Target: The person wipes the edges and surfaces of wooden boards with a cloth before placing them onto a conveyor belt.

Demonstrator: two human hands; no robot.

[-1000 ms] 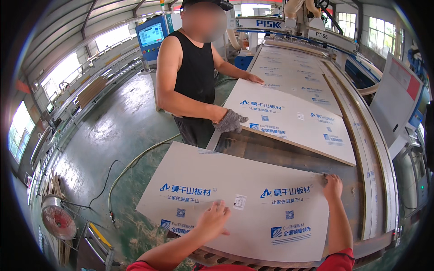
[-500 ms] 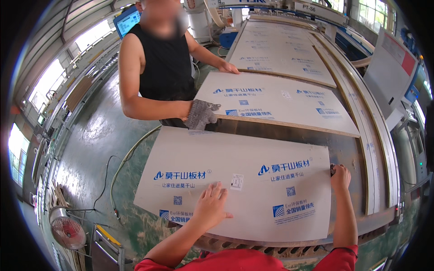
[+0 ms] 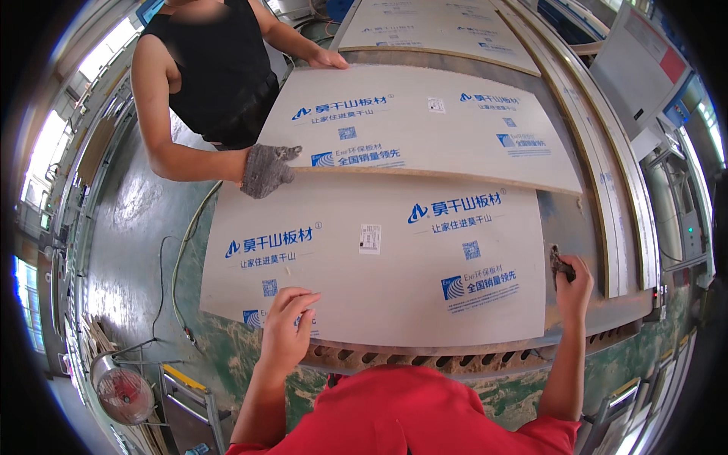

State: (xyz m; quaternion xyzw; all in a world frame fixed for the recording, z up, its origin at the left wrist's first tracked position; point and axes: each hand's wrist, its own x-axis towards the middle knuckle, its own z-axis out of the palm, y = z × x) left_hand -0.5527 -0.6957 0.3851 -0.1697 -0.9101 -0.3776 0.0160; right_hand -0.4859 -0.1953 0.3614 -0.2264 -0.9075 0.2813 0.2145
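Note:
A white printed panel [image 3: 394,280] lies flat on the machine table right before me. My left hand [image 3: 288,330] hovers over or rests lightly on its near left part; the fingers are loosely bent and apart, holding nothing. Just off the panel's right edge, my right hand [image 3: 573,288] grips a small dark object [image 3: 560,264], whose kind I cannot make out. A second printed panel [image 3: 432,136] lies beyond, its near edge overlapping the far edge of mine. A co-worker at the far left has a gloved hand [image 3: 267,171] at that panel's near left corner and a bare hand [image 3: 330,59] at its far left corner.
Another printed panel [image 3: 440,26] lies farther back on the table. Long strips [image 3: 607,182] run along the right side, with a grey cabinet [image 3: 641,68] beyond. A slotted metal edge [image 3: 455,362] borders the near side. At lower left stands a round fan [image 3: 125,394], near a hose [image 3: 182,265].
The co-worker's panel has come nearer, closing the gap and overlapping mine. My left hand has drawn back toward the near edge; my right hand has come away from the right edge.

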